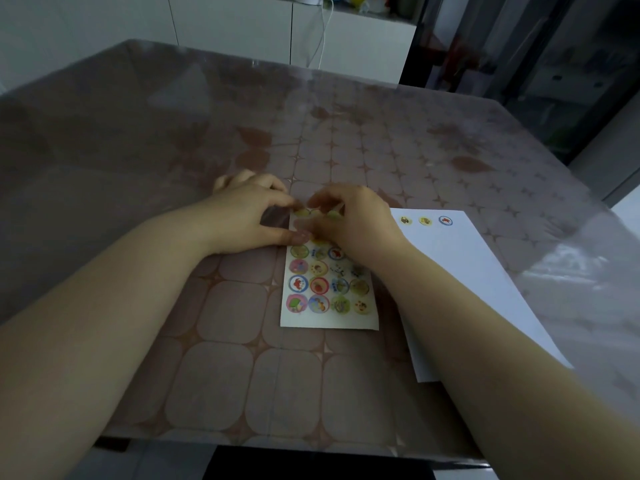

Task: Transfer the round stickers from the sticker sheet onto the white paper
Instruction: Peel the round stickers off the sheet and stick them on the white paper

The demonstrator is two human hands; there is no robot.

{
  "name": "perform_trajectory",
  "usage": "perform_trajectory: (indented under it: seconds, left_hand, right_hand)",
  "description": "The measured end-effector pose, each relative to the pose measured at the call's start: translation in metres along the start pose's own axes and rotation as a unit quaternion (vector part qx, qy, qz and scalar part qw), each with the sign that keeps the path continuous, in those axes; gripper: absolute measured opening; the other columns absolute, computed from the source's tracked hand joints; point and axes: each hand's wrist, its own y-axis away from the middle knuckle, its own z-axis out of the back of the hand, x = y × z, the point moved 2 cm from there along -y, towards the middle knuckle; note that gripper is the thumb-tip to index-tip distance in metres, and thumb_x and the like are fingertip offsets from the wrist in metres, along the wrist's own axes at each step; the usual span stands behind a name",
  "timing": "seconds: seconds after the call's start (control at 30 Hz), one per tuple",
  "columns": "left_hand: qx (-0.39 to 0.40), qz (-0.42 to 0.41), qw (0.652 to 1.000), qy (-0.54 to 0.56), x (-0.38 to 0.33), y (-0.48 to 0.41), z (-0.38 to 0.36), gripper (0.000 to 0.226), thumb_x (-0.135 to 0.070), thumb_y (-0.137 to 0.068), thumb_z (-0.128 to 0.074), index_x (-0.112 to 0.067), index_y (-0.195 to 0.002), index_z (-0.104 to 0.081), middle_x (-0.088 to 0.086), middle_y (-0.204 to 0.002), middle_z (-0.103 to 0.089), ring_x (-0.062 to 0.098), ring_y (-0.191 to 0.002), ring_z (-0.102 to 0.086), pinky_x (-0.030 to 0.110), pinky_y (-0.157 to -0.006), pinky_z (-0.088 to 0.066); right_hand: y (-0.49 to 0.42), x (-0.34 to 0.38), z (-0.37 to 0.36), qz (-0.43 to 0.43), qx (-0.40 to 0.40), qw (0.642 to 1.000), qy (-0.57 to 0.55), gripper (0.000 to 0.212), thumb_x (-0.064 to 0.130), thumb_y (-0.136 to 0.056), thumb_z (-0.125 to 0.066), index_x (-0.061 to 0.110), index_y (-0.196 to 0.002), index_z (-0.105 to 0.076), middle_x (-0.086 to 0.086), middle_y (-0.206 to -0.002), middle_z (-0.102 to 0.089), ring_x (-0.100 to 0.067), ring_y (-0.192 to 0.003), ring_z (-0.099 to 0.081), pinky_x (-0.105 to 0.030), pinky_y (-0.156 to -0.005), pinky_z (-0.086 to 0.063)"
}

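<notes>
The sticker sheet (329,289) lies flat in the middle of the table, with several round cartoon stickers in rows. My left hand (249,216) holds the sheet's upper left corner between thumb and index fingertip. My right hand (349,220) hovers over the sheet's top rows, fingers curled, fingertips at a yellowish sticker near the top edge; whether it is pinched is hidden. The white paper (478,289) lies to the right of the sheet, partly under my right forearm. Three round stickers (425,220) sit in a row along its top edge.
The table (214,375) carries a brown tile-patterned cloth under a clear cover. Its near edge runs below my forearms. A white cabinet (242,26) with a hanging cable stands beyond the far edge, and dark shelving is at the right.
</notes>
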Motion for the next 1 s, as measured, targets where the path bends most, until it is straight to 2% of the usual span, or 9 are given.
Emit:
perform_trajectory:
  seconds: [0.13,0.2,0.33,0.43,0.5,0.57,0.67,0.73,1.0]
  left_hand:
    - [-0.013,-0.011,1.0,0.001,-0.001,0.0,0.002,0.072,-0.076,-0.058,-0.052,-0.039,-0.119,-0.056,-0.014,-0.123,-0.046,0.015,-0.122,-0.029,0.035,-0.101,-0.013]
    - [-0.021,-0.012,1.0,0.011,-0.002,0.0,0.003,0.07,-0.073,-0.054,-0.05,-0.039,-0.115,-0.058,-0.015,-0.119,-0.047,0.014,-0.121,-0.03,0.034,-0.099,-0.014]
    - [-0.036,-0.018,0.998,0.041,-0.003,0.0,0.003,0.065,-0.068,-0.053,-0.053,-0.035,-0.108,-0.06,-0.014,-0.116,-0.049,0.015,-0.117,-0.034,0.031,-0.092,-0.016]
    - [-0.051,-0.023,0.997,0.056,-0.003,-0.001,0.003,0.061,-0.067,-0.052,-0.057,-0.035,-0.104,-0.059,-0.012,-0.112,-0.051,0.012,-0.109,-0.038,0.03,-0.09,-0.02]
    - [-0.046,-0.026,0.996,0.068,-0.002,-0.001,0.003,0.063,-0.071,-0.048,-0.06,-0.037,-0.101,-0.058,-0.014,-0.103,-0.055,0.009,-0.101,-0.041,0.031,-0.089,-0.026]
    - [-0.031,-0.029,0.991,0.124,-0.003,-0.001,0.003,0.059,-0.07,-0.047,-0.07,-0.038,-0.096,-0.057,-0.016,-0.095,-0.059,0.007,-0.092,-0.051,0.029,-0.086,-0.036]
    - [-0.024,-0.025,0.973,0.23,-0.004,-0.001,0.0,0.04,-0.031,-0.06,-0.082,-0.026,-0.093,-0.06,-0.012,-0.09,-0.062,0.002,-0.081,-0.057,0.011,-0.072,-0.043]
    - [-0.029,-0.015,0.963,0.268,-0.005,-0.002,-0.002,0.038,-0.017,-0.062,-0.082,-0.019,-0.094,-0.061,-0.008,-0.088,-0.063,-0.001,-0.076,-0.057,0.005,-0.069,-0.043]
    - [-0.049,-0.013,0.947,0.316,-0.004,-0.004,-0.003,0.041,-0.009,-0.063,-0.081,-0.02,-0.096,-0.059,-0.002,-0.087,-0.07,0.005,-0.077,-0.062,0.017,-0.076,-0.046]
  right_hand:
    - [0.002,-0.011,0.011,-0.004,-0.012,0.999,-0.037,0.027,0.026,-0.081,-0.067,0.028,-0.107,-0.061,0.011,-0.096,-0.059,-0.005,-0.081,-0.054,-0.011,-0.057,-0.044]
    - [0.003,-0.014,0.011,-0.001,0.004,0.999,-0.04,0.027,0.026,-0.08,-0.068,0.027,-0.106,-0.062,0.012,-0.094,-0.059,-0.003,-0.082,-0.053,-0.008,-0.057,-0.041]
    - [0.003,-0.011,0.01,0.009,0.017,0.999,-0.047,0.021,0.032,-0.081,-0.068,0.028,-0.101,-0.066,0.015,-0.093,-0.06,-0.005,-0.088,-0.056,-0.013,-0.063,-0.045]
    - [0.004,-0.006,0.009,0.038,-0.015,0.999,-0.029,0.021,0.038,-0.079,-0.068,0.029,-0.098,-0.069,0.02,-0.085,-0.057,-0.009,-0.089,-0.058,-0.032,-0.078,-0.051]
    - [0.005,-0.002,0.007,0.075,-0.045,0.996,-0.008,0.021,0.04,-0.078,-0.069,0.029,-0.096,-0.07,0.011,-0.095,-0.062,-0.017,-0.096,-0.057,-0.044,-0.086,-0.046]
    - [0.004,-0.001,0.005,0.109,-0.062,0.992,0.016,0.02,0.04,-0.078,-0.068,0.029,-0.095,-0.071,0.008,-0.102,-0.064,-0.019,-0.102,-0.052,-0.038,-0.092,-0.037]
    - [0.003,-0.002,0.005,0.138,-0.078,0.986,0.041,0.02,0.038,-0.079,-0.068,0.028,-0.095,-0.072,0.008,-0.104,-0.065,-0.018,-0.102,-0.049,-0.03,-0.086,-0.025]
    - [0.002,-0.002,0.004,0.156,-0.091,0.982,0.05,0.02,0.037,-0.078,-0.069,0.027,-0.095,-0.072,0.007,-0.102,-0.066,-0.018,-0.099,-0.048,-0.028,-0.082,-0.022]
    - [0.002,0.003,-0.004,0.217,-0.141,0.963,0.078,0.02,0.039,-0.074,-0.066,0.026,-0.086,-0.075,0.004,-0.089,-0.071,-0.026,-0.084,-0.056,-0.029,-0.077,-0.023]
